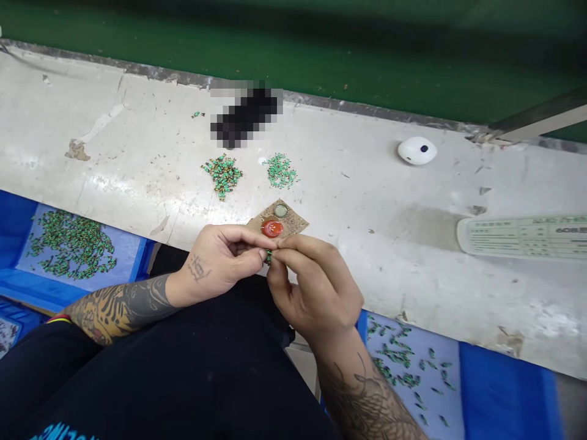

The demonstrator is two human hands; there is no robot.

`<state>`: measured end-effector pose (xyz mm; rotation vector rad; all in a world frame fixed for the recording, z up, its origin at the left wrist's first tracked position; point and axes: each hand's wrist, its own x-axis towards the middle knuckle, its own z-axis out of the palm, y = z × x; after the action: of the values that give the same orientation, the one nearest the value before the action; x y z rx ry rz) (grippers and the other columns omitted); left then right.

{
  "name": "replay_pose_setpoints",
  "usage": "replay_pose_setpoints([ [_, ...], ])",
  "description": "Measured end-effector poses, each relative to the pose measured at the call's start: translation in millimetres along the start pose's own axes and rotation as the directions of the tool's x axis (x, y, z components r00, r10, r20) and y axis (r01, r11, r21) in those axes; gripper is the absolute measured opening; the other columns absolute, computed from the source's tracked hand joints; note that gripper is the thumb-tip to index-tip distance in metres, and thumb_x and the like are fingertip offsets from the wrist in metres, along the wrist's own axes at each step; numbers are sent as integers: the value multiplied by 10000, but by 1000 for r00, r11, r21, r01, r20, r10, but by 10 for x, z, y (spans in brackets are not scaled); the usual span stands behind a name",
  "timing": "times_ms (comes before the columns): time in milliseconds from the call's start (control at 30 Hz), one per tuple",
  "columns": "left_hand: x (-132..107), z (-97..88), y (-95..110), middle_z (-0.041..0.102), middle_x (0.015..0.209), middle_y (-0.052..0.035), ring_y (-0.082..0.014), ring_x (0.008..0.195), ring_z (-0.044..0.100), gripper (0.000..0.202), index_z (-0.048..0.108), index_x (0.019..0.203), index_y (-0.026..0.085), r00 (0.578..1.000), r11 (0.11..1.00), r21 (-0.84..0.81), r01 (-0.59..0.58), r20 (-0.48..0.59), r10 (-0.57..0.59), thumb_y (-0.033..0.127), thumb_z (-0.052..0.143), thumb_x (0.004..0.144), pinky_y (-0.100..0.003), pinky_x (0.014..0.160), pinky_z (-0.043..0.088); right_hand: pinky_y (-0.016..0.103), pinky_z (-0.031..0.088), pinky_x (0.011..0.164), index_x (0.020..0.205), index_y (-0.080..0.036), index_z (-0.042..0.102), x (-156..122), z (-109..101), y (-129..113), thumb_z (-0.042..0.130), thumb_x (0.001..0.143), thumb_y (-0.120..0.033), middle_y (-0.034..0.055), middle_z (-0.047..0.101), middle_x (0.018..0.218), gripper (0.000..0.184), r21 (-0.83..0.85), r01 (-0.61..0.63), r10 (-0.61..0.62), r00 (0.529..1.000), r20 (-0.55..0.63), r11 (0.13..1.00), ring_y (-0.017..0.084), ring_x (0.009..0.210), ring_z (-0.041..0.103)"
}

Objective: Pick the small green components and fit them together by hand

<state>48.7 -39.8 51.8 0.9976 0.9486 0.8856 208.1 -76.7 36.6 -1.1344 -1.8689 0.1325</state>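
My left hand (224, 260) and my right hand (316, 278) meet at the front edge of the worktop. Between their pinched fingertips is a tiny green piece (268, 256), mostly covered by the fingers. Both hands are closed at it. Just beyond the fingertips lies a brown cardboard square (293, 221), turned cornerwise. It bears a glossy orange-red blob (272, 228) and a small round metal cap (280, 210). Farther back sit two heaps: green-and-orange small parts (223, 175) on the left, and paler green small parts (281, 171) on the right.
A blue tray (132, 256) at lower left holds many green parts; another blue tray (504, 391) at lower right holds scattered ones. On the white worktop (367, 201) are a white rounded device (417, 150), a pale green printed strip (527, 237) and a pixelated dark object (245, 116).
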Motion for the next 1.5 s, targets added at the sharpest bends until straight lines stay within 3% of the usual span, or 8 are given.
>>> replay_pose_setpoints([
  [200,9,16,-36,792,833,-52,-145,757,736,125,800,801,175,980,976,87,-197,-3,198,97,735,728,-210,666,594,412,601,792,954,-236,606,30,45,-113,631,857,-94,43,644,958,173,295,-323,336,942,7,899,222,915,665],
  [367,-15,12,-49,792,841,-48,-135,765,735,181,800,835,185,948,937,145,-317,35,315,49,725,743,-203,679,585,399,594,772,915,-229,590,-6,48,-155,652,822,-68,39,638,989,196,423,-433,456,889,53,796,224,932,679],
  [533,-42,3,-49,790,827,-45,-128,758,734,174,795,838,181,942,928,165,-333,21,335,47,726,752,-194,678,583,333,590,690,866,-225,577,35,45,-207,648,814,-64,38,633,981,184,463,-495,519,851,83,736,208,914,683],
  [767,-73,-4,-36,789,832,-56,-148,762,735,146,794,808,186,951,935,188,-301,-9,309,77,718,749,-223,680,595,305,587,671,825,-220,581,92,44,-231,651,818,-73,31,630,938,163,509,-517,544,832,110,689,187,885,674],
  [1067,-46,-49,-10,803,923,-54,-155,870,751,180,816,899,204,977,976,40,-214,22,213,86,723,800,-226,768,607,424,604,816,936,-235,624,29,53,-165,679,821,-61,44,645,1009,216,411,-409,434,900,36,815,228,954,682],
  [1333,-41,-48,-14,805,912,-57,-159,852,755,176,822,888,200,983,984,-20,-178,28,179,86,734,787,-218,733,613,417,599,817,952,-226,635,16,53,-201,682,821,-36,44,648,1027,237,403,-410,437,899,28,818,224,954,686],
  [1500,-51,-40,-59,797,864,-28,-134,796,748,247,818,860,205,975,974,-27,-223,-1,223,18,684,771,-202,699,607,412,601,815,969,-226,647,17,38,-232,689,815,-27,42,649,1039,256,413,-421,444,895,43,808,224,962,687],
])
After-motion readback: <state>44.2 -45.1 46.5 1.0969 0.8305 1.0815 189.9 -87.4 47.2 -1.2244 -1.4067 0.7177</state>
